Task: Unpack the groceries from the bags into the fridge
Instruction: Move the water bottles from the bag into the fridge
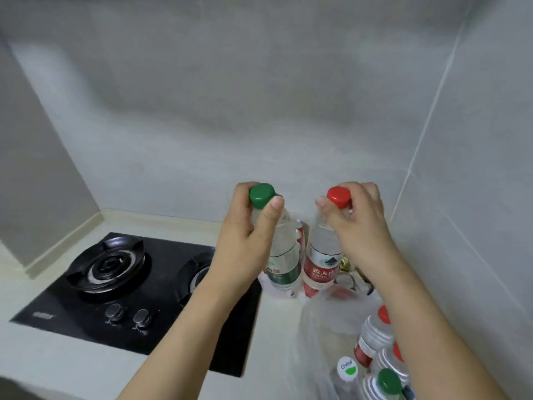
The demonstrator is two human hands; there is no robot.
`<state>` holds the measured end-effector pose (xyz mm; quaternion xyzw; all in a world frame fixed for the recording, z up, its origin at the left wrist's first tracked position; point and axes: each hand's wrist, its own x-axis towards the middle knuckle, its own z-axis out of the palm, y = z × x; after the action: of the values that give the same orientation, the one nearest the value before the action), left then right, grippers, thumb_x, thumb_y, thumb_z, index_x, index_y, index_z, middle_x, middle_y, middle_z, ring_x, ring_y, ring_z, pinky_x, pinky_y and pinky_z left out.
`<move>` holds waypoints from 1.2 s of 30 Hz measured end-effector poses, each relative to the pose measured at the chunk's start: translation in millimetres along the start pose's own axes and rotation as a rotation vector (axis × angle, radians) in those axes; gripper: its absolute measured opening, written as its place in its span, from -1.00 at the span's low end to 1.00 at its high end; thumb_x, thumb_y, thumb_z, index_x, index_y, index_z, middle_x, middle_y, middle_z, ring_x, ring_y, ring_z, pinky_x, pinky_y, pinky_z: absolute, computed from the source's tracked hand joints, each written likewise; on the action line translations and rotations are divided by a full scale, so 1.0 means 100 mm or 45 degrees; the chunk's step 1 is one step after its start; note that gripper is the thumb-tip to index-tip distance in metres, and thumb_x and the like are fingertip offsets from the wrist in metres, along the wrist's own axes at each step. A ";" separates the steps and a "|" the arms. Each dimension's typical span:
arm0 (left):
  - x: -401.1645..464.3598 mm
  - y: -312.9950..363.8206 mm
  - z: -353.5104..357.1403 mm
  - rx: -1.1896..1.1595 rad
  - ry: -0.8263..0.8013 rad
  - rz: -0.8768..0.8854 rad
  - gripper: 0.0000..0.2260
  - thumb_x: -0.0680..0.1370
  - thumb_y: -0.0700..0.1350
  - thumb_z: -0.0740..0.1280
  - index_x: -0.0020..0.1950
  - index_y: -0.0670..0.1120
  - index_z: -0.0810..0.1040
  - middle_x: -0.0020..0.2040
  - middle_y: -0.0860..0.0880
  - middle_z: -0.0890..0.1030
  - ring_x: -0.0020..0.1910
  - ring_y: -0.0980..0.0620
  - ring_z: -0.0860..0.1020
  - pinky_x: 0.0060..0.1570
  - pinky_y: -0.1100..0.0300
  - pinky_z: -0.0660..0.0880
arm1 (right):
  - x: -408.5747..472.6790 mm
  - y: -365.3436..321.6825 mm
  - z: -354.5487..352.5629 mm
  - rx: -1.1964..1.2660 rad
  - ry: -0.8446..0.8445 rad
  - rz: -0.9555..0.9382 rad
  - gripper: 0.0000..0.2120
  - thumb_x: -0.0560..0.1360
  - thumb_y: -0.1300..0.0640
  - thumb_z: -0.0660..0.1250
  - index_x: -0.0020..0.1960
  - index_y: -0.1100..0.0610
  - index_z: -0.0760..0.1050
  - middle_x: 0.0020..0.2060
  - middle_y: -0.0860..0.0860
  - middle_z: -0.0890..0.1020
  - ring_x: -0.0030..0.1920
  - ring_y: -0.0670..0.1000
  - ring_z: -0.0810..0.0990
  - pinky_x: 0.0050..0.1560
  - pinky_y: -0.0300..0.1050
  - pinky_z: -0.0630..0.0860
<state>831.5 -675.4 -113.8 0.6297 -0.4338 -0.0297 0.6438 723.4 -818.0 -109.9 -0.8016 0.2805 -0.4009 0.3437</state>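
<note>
Head view, looking down at a pale counter (86,368) in a grey-tiled corner.

Left hand (248,226): grip closed around the neck of a clear water bottle with a green cap (284,255), thumb pressed just under the cap. Bottle upright, green band on its label; whether its base touches the counter cannot be told.

Right hand (357,223): grip closed around the neck of a second clear bottle with a red cap (321,264), fingers wrapped at the cap, red label facing the camera. Also upright, just beside the green-capped one, the two nearly touching at label height.

Below the right forearm, a thin translucent plastic bag (317,336) stands open on the counter. Inside it: more bottles seen from above, with red caps, one green cap, and one white-lidded bottle (347,369) bearing a green mark.

Behind the held bottles, red cans (300,232) and some blurred packaged items, too unclear to name.

Left of the hands, a black two-burner gas hob (115,284) set into the counter, two knobs at its front edge.
</note>
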 end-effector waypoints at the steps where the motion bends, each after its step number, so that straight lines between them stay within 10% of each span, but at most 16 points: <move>1: 0.03 0.07 -0.08 0.024 0.060 0.032 -0.77 0.60 0.15 0.24 0.11 0.03 0.42 0.01 0.03 0.62 0.00 0.10 0.59 -0.02 0.20 0.53 | 0.05 -0.13 0.06 0.108 0.029 0.017 -0.77 0.54 -0.13 0.29 0.06 -0.01 0.40 0.05 -0.06 0.42 0.11 -0.04 0.44 0.05 -0.28 0.34; 13: -0.27 0.23 -1.15 0.329 0.652 -0.099 -0.84 0.53 0.11 0.38 -0.09 0.07 0.46 -0.22 0.15 0.59 -0.27 0.19 0.56 -0.29 0.36 0.46 | -0.03 -1.01 1.17 0.499 0.094 0.047 -0.82 0.45 -0.01 0.37 -0.20 0.05 0.45 -0.30 0.05 0.64 -0.23 0.11 0.63 -0.09 0.07 0.58; 23: -0.57 0.24 -1.60 0.528 0.958 -0.222 -0.90 0.49 -0.05 0.38 -0.19 0.02 0.48 -0.30 0.04 0.58 -0.26 0.03 0.55 -0.21 0.05 0.49 | -0.23 -1.39 1.77 0.553 -0.321 -0.158 -0.85 0.44 0.06 0.36 -0.23 0.08 0.45 -0.33 0.05 0.63 -0.25 0.09 0.61 -0.17 -0.03 0.54; 36: -1.77 0.64 -2.28 0.943 1.470 -0.272 -0.90 0.53 -0.08 0.39 -0.13 -0.06 0.53 -0.31 0.09 0.54 -0.29 0.14 0.50 -0.28 0.41 0.40 | -1.34 -2.20 2.44 0.844 -0.992 -0.363 -0.79 0.47 0.06 0.37 -0.19 0.19 0.48 -0.39 0.08 0.61 -0.40 -0.08 0.57 -0.29 -0.25 0.51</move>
<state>825.1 -379.8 -113.9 0.7623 0.0610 0.3968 0.5077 895.6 -508.1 -107.2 -0.7697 -0.1216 -0.1833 0.5994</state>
